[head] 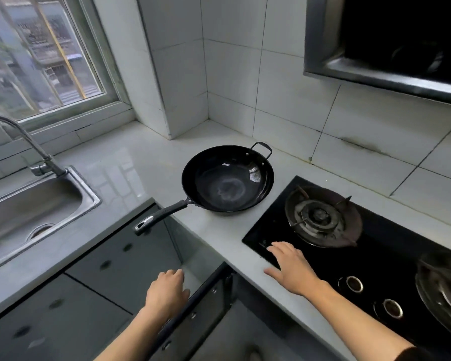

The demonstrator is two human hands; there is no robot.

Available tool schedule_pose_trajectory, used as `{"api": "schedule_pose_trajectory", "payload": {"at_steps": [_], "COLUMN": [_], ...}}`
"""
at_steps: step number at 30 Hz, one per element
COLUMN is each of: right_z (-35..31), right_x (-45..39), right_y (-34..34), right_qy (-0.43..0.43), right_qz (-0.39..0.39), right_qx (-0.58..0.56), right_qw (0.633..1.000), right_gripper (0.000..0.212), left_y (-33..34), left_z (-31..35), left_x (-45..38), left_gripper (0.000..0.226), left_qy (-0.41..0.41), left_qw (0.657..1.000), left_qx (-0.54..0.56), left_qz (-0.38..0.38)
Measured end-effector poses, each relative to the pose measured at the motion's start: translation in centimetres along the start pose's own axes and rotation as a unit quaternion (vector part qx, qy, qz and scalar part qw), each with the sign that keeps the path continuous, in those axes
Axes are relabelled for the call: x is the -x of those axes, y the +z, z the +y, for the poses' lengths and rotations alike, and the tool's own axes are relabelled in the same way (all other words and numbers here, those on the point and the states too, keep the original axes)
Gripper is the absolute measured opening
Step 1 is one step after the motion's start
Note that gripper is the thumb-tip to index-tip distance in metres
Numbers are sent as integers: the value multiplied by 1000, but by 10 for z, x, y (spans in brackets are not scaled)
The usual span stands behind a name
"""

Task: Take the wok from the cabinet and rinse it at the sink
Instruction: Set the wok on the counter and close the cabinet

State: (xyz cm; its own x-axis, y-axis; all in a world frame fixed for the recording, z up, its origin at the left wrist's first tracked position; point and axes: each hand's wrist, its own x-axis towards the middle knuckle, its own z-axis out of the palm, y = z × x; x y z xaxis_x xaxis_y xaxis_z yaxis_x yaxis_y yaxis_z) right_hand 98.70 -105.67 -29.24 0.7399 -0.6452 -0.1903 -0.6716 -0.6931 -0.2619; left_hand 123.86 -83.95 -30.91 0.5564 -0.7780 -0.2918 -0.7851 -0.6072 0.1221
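At the counter's front edge, both hands hold nothing. Right hand [289, 269]: fingers straight and spread, palm down, lying over the near left corner of the hob [323, 256] and the counter [214, 230] edge. Left hand [167, 290]: fingers relaxed, slightly bent, low in front of the cabinet door [193, 303], which stands ajar; whether it touches the door cannot be told.

Wok [228, 178]: upright on the counter, between sink [37, 204] and hob, just beside the hob's left edge. Round, deep, black, glossy inside with a paler dull ring at the bottom. Long black handle with a metal end overhangs the counter front, pointing toward the sink side; small loop handle on the far rim.

Counter: pale, smooth, reflective stone. Sink: brushed steel, rounded corners, drain visible, with a curved steel tap [24, 142] at its back. Hob: black glass, round burner with metal pan supports, two ringed knobs near the front. Walls: white square tiles. Cabinet fronts: dark grey, glossy.
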Motion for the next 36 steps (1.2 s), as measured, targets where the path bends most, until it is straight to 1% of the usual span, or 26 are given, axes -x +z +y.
{"api": "schedule_pose_trajectory", "payload": {"at_steps": [4, 7, 9, 12, 19, 23, 27, 29, 32, 36], "right_z": [-22, -38, -48, -59, -62, -58, -58, -59, -62, -60], "right_x": [50, 90, 115, 142, 174, 187, 194, 198, 205, 213], "right_y": [19, 37, 43, 47, 52, 60, 68, 73, 79, 80], "right_qy": [68, 93, 105, 127, 154, 160, 170, 169, 169, 178], "right_qz": [-6, -13, -20, -11, 14, 3, 0, -1, -5, -6], "right_qx": [6, 14, 19, 21, 4, 9, 2, 1, 0, -9], "right_qw": [998, 995, 994, 992, 988, 987, 985, 986, 986, 984], "right_gripper": [64, 63, 62, 60, 58, 58, 60, 60, 60, 60], "left_y": [21, 38, 49, 58, 67, 69, 82, 85, 86, 87], "left_z": [-27, -51, -63, -73, -82, -78, -78, -77, -74, -65], "left_x": [16, 29, 41, 52, 53, 55, 60, 64, 66, 71], "left_gripper": [28, 34, 37, 38, 42, 45, 37, 37, 30, 22], "left_qy": [37, 61, 54, 45, 36, 38, 52, 46, 37, 9], "left_qw": [998, 996, 997, 997, 993, 989, 987, 985, 984, 975], "left_qx": [39, 59, 41, 38, 69, 87, 86, 109, 139, 187], "left_qz": [-18, -33, -47, -57, -85, -109, -129, -127, -104, -117]}}
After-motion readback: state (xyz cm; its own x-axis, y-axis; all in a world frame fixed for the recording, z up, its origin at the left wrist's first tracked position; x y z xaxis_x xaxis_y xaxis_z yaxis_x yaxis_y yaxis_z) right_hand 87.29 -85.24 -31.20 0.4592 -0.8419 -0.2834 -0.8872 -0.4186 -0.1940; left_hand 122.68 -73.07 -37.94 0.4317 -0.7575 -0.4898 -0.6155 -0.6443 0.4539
